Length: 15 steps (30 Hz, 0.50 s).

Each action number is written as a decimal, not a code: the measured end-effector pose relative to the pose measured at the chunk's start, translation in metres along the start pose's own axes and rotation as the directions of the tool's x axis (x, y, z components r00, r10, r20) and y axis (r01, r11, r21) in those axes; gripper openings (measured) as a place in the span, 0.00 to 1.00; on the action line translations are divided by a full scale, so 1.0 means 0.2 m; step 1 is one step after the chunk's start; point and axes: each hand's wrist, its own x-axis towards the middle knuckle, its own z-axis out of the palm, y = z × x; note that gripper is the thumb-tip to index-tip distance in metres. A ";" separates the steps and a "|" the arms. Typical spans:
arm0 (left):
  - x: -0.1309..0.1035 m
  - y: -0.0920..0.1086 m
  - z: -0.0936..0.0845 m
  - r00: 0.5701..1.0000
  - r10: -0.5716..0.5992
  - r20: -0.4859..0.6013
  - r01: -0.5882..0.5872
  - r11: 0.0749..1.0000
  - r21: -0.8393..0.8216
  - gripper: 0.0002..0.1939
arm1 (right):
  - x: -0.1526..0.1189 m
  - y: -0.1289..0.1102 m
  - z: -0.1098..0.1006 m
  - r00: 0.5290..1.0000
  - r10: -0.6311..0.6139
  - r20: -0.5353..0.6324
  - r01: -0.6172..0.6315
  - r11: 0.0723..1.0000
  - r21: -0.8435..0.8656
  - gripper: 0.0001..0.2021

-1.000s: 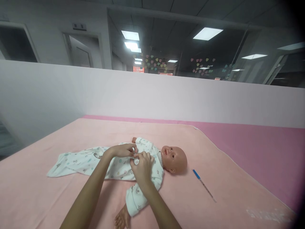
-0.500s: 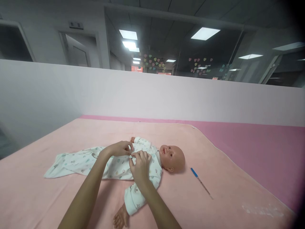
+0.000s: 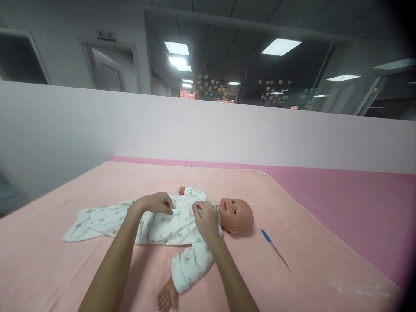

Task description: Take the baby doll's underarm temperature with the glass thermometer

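A baby doll [image 3: 241, 216] lies on its back with its head to the right, dressed in a white printed romper [image 3: 162, 229]. My left hand [image 3: 158, 203] rests over the front of the romper at the belly, its fingers curled down onto the cloth. Higher up, near the doll's chest and collar, my right hand [image 3: 206, 219] has bent fingers and thumb drawn together at the fabric. What is pinched is small and partly hidden by the fingers. One doll arm in its sleeve [image 3: 190, 264] stretches towards me; the other points away.
A thin stick with a blue end [image 3: 266, 236] lies right of the doll's head. The doll lies on a peach blanket [image 3: 308, 255] over a pink surface [image 3: 357, 208]. Behind it runs a low white wall [image 3: 208, 130] with glass above.
My hands have moved apart: the right one towards the doll's collar, the left one slightly back towards the legs. The snap area between them is now more exposed.
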 end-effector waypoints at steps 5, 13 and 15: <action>-0.02 -0.01 -0.01 1.000 -0.014 0.022 0.015 0.999 -0.030 0.14 | 0.01 0.08 -0.01 1.000 0.012 -0.004 -0.012 0.999 -0.042 0.09; -0.05 -0.06 -0.03 0.973 -0.233 0.002 0.233 0.972 -0.031 0.12 | 0.01 0.09 0.01 1.000 0.017 -0.009 -0.017 1.000 -0.012 0.06; -0.06 -0.05 -0.04 0.944 -0.329 -0.030 0.330 0.943 0.035 0.11 | 0.01 0.09 0.01 1.000 0.010 -0.005 -0.010 1.000 -0.006 0.05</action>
